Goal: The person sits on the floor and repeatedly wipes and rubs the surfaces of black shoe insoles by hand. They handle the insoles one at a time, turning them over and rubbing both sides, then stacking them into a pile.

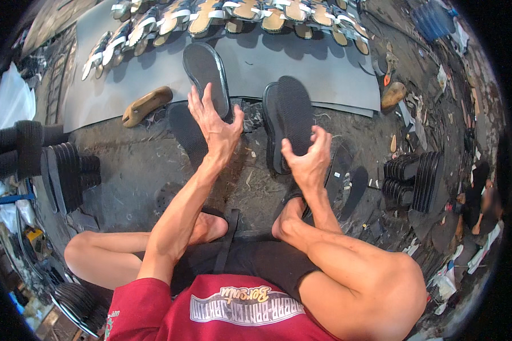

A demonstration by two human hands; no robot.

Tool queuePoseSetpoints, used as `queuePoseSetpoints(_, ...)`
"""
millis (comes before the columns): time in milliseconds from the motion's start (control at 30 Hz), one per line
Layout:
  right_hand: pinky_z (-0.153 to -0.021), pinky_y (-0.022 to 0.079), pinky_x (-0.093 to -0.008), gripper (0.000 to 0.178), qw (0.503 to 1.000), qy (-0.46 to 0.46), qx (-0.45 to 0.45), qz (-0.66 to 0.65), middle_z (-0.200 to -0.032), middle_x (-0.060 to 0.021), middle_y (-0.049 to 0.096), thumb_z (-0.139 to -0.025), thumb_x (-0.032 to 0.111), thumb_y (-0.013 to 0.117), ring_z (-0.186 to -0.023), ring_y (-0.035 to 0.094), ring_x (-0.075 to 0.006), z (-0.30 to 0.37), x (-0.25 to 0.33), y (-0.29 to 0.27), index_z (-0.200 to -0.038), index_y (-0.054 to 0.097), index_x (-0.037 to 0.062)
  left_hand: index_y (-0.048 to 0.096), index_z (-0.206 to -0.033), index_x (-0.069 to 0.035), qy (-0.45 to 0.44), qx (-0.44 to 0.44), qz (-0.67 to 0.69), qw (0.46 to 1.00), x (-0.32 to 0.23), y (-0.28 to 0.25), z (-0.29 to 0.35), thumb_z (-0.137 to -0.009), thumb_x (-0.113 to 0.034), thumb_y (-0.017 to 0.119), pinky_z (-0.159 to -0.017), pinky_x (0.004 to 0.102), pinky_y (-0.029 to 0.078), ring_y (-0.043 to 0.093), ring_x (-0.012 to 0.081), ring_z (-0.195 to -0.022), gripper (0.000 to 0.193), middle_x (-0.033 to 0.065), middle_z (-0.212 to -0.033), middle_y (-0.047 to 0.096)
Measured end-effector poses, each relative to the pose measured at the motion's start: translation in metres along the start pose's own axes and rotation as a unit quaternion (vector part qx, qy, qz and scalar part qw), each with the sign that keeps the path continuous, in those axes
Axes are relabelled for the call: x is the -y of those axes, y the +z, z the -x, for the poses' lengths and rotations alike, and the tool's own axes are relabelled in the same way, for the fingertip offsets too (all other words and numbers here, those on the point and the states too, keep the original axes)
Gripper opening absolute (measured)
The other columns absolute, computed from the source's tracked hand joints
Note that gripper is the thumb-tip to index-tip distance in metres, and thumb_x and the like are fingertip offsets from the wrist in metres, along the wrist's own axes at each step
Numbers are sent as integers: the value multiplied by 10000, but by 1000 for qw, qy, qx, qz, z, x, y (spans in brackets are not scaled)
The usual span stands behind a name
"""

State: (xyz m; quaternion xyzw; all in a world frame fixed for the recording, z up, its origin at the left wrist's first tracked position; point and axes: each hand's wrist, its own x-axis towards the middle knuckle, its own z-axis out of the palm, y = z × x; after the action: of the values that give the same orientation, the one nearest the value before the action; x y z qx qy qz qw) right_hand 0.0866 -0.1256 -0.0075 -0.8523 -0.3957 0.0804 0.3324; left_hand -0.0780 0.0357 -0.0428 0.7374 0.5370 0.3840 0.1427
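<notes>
My left hand (218, 129) has its fingers spread over the lower part of a black shoe sole (203, 63) with a shiny rim. Under that hand another dark sole (183, 133) lies on the floor, partly hidden by my wrist. To the right, a black textured sole (296, 105) overlaps a second black sole (271, 128) beneath it. My right hand (310, 162) is at the heel end of this pair, thumb and fingers apart, the thumb over the sole's edge. Whether either hand touches a sole I cannot tell.
Rows of sandals (202, 20) stand at the far end of a grey sheet (153, 68). Wooden shoe lasts (147, 106) lie left and right. Stacks of black soles (65, 176) flank my legs, another stack (421, 179) at right. Scraps (407, 113) litter the right side.
</notes>
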Motion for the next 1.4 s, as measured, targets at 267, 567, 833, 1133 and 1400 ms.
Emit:
queuePoseSetpoints(267,-948,598,-568,895,997,2,82,6,-1277,-251,566,-831,346,932,-1151,668,-486,19,-1,29,-1500,481,-40,620,-1546,28,32,260,181,948,-11,64,-19,-938,-207,876,-1200,480,504,595,436,-1407,700,262,-1528,609)
queuePoseSetpoints(567,-918,612,-527,874,997,7,81,-3,-1273,-252,549,-873,366,907,-1121,671,-469,16,-7,31,-1507,489,-66,723,-1479,-48,-22,297,209,932,-13,70,-31,-906,-238,923,-998,442,630,766,358,-1133,636,195,-1390,717)
queuePoseSetpoints(833,-940,596,-523,760,997,-16,80,-12,-1250,-222,591,-922,337,883,-1101,692,-449,17,-8,21,-1490,558,-48,715,-1478,-38,-1,288,213,934,-10,69,-32,-920,-238,912,-979,441,627,761,374,-1090,625,207,-1327,729)
queuePoseSetpoints(1133,-1069,552,-472,840,981,-63,179,-24,-1308,-210,625,-865,259,938,-1203,652,-404,58,-36,-20,-1553,558,-37,707,-1473,-6,15,288,230,930,-11,63,-32,-941,-234,897,-1005,449,614,753,381,-1135,609,228,-1344,723)
queuePoseSetpoints(1400,-1048,562,-480,827,981,-39,176,-71,-1308,-210,661,-885,266,943,-1199,673,-409,62,-43,-15,-1567,569,-18,711,-1468,-16,28,269,230,935,-8,66,-30,-947,-234,894,-1001,451,622,753,376,-1095,594,221,-1344,722)
